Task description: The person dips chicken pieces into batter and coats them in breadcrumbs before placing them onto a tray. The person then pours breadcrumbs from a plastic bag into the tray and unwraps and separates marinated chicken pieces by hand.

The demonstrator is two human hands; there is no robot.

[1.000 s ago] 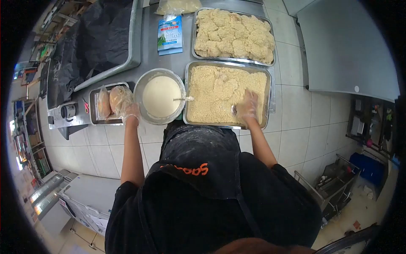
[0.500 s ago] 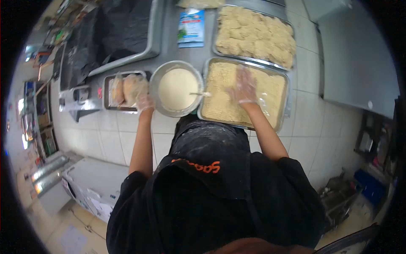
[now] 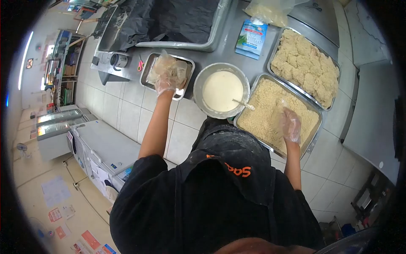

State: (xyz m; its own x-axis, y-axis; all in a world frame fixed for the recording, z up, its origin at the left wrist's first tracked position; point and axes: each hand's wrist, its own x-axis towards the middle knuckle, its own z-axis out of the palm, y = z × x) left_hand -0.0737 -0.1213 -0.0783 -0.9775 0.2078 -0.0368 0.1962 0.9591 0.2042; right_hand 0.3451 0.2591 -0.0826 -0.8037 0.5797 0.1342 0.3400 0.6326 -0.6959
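Though coated pieces (image 3: 304,63) look done, crumbs (image 3: 264,101) remain

Right of the bowl (image 3: 202,99) lie both, the right hand (image 3: 291,124) curled at the crumbs; left of it, the left hand (image 3: 165,80) covers a small tray (image 3: 179,92). What either grip holds, I cannot tell.

In the small tray (image 3: 179,92), contents unclear (left hand (image 3: 166,82) over them)

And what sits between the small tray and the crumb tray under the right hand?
A metal bowl of creamy liquid, seen in the head view.

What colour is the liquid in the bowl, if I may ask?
The liquid is creamy white; the head view shows it best.
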